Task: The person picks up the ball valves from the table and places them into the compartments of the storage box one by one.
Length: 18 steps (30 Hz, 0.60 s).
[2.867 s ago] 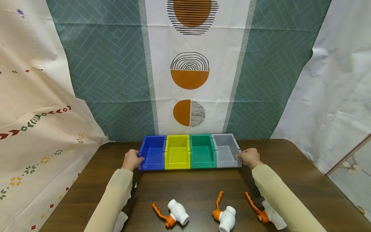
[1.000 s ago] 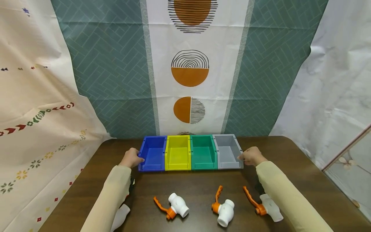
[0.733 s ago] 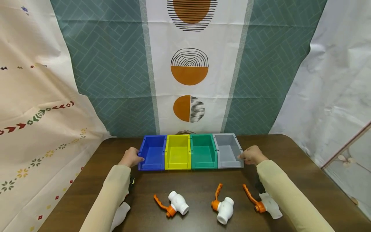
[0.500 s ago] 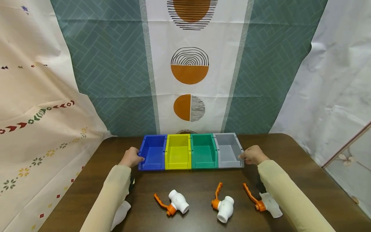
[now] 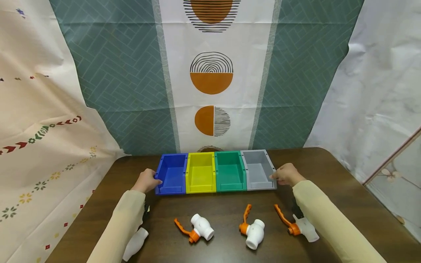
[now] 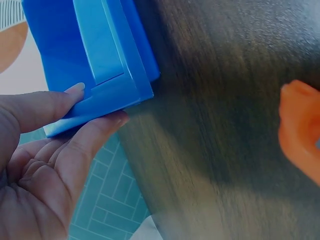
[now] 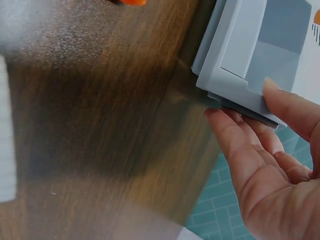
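A row of joined plastic bins stands at the back of the table: a blue bin (image 5: 172,175), a yellow bin (image 5: 201,173), a green bin (image 5: 230,171) and a grey bin (image 5: 258,171). My left hand (image 5: 145,180) pinches the outer side wall of the blue bin, thumb inside and fingers outside, as the left wrist view also shows. At the other end my right hand (image 5: 287,174) pinches the grey bin's outer wall, its thumb over the rim in the right wrist view. No contents show in the bins.
White ball valves with orange handles lie nearer me on the brown table (image 5: 217,208): a left valve (image 5: 202,227), a middle valve (image 5: 255,233) and a right valve (image 5: 306,228) partly behind my right sleeve. Another white fitting (image 5: 136,243) is partly covered by my left sleeve. A patterned curtain (image 5: 131,91) hangs behind.
The head view has shifted slightly, so the whole scene sits a little differently. Both hands keep their grip on the ends of the bin row; the valves lie where they were.
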Each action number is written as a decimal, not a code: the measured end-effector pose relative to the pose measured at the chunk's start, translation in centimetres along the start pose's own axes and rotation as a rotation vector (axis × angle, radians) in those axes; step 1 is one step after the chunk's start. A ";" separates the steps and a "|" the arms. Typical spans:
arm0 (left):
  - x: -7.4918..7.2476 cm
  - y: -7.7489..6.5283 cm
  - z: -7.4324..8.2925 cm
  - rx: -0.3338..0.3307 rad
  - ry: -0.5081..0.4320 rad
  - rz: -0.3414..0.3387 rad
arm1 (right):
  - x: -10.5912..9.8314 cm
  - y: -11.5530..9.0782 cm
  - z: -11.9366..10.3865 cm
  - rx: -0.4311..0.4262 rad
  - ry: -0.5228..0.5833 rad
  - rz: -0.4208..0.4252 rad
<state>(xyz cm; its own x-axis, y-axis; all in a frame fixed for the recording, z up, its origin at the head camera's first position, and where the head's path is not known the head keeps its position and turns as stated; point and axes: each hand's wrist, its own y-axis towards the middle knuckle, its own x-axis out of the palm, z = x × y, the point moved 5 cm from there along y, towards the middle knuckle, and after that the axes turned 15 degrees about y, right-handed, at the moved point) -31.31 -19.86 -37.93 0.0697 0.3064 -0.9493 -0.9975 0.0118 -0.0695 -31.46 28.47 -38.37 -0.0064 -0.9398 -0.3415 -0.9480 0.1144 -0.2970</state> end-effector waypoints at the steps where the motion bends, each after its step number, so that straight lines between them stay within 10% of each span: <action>1: 0.0 -0.1 0.0 0.002 -0.003 0.001 | 0.0 0.0 0.0 -0.002 0.000 -0.003; 18: -0.1 -1.1 0.0 0.005 -0.012 -0.008 | -0.2 -1.1 0.2 -0.049 -0.037 -0.037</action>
<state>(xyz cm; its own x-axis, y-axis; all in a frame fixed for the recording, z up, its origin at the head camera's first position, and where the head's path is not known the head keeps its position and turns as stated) -30.18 -19.91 -37.79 0.0776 0.3181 -0.9449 -0.9970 0.0194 -0.0753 -30.38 28.63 -38.16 0.0398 -0.9306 -0.3639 -0.9619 0.0629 -0.2662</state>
